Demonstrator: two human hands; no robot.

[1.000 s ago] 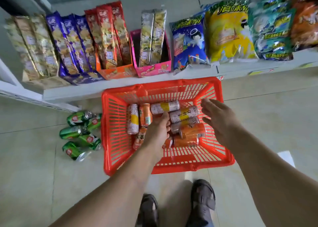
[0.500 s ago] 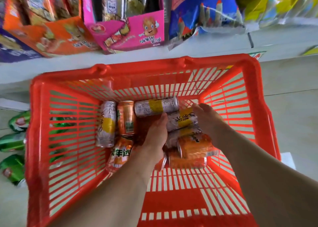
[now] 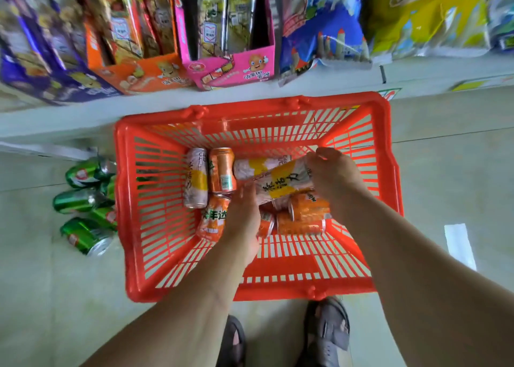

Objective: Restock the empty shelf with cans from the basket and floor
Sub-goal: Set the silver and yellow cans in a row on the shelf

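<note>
Pale floor tiles run under a white shelf edge [image 3: 83, 116] at the far side, where snack boxes and bright bags stand in rows, and right against that edge sits the red basket [image 3: 389, 171], handy for reaching both ways. Down inside it, cans lie on their sides in a loose heap, silver-and-yellow ones toward the far left, orange cans [image 3: 303, 222] near the middle and right. Now the right hand [image 3: 333, 180] has its fingers curled over the far-right end of a silver-and-yellow can [image 3: 281, 180], which rides tilted above the heap. The left hand [image 3: 244, 213] comes in at the can's near-left end; its fingertips are tucked down among the cans, so whether they grip that end or merely steady it, I cannot tell. Two hands on one can looks like a way to get it clear of the pile. Out on the floor, just left of the basket, the green cans [image 3: 83, 199] lie tumbled together, untouched, waiting their turn. No empty shelf space shows from up here yet.
</note>
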